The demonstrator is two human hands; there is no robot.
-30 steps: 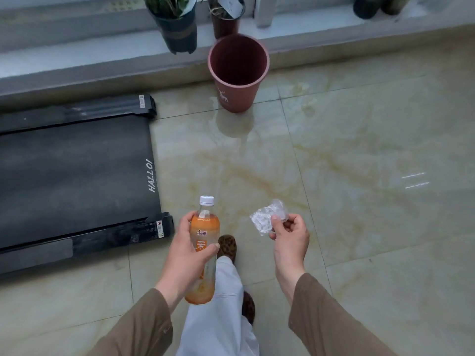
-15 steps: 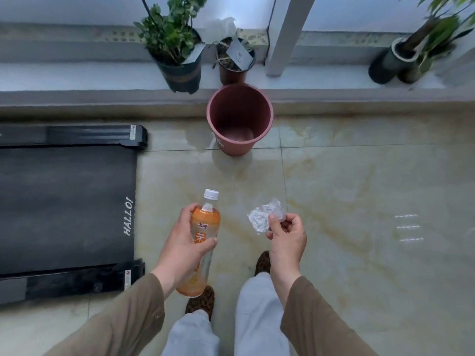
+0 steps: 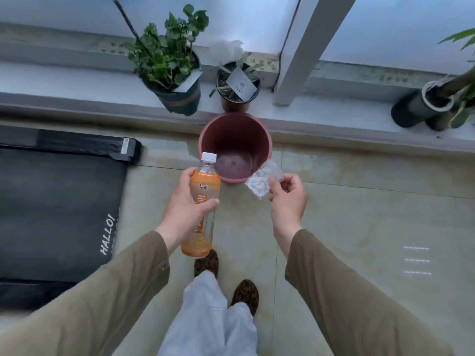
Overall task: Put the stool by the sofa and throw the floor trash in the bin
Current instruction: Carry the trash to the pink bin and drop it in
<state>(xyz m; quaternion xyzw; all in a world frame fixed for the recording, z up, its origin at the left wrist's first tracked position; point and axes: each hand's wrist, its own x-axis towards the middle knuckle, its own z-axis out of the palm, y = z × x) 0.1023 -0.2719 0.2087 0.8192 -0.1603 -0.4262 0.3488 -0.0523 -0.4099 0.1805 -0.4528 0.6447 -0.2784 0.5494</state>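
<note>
Now, bin: (image 3: 235, 129) dark-red plastic, upright on floor tight against window ledge, mouth open upward, inside looks bare; parked at the wall prob so it stays out of walkway.
bottle: (image 3: 201, 204) orange drink bottle, white cap on, near upright w/ cap tipped toward bin, a little liquid at bottom; cap overlaps bin's near-left rim in view, body not yet over the mouth.
left hand: (image 3: 185, 204) wrapped round bottle's label, thumb on front, fingers behind; mid-body grip prob for control on the drop.
wrapper: (image 3: 262, 182) crumpled clear plastic, just beside bin's near-right rim, not over the opening.
right hand: (image 3: 288, 199) pinching wrapper by one edge w/ thumb + fingertips, other fingers loosely curled; light pinch bc item weighs next to nothing, easy to let go.
both hands: held out front, apart, one each side of bin's near edge; looks set up to drop both items w/o swapping.
step: trash part, at drop point, nothing in bin yet by my read; needs small reach fwd then release.
risk: wrapper may flutter outside rim; bottle could knock or tip the light bin if it hits the edge.
stool / sofa: neither in view, can't tell that half's status.
floor: (image 3: 359, 214) glossy pale tile, no other litter visible near feet.
treadmill: (image 3: 56, 214) black, flat on floor to the left, clear of path.
potted plants: (image 3: 174, 73) on ledge behind bin, well above rim, not in the way.
feet: (image 3: 245, 292) leopard-print slippers, just short of bin.
</note>
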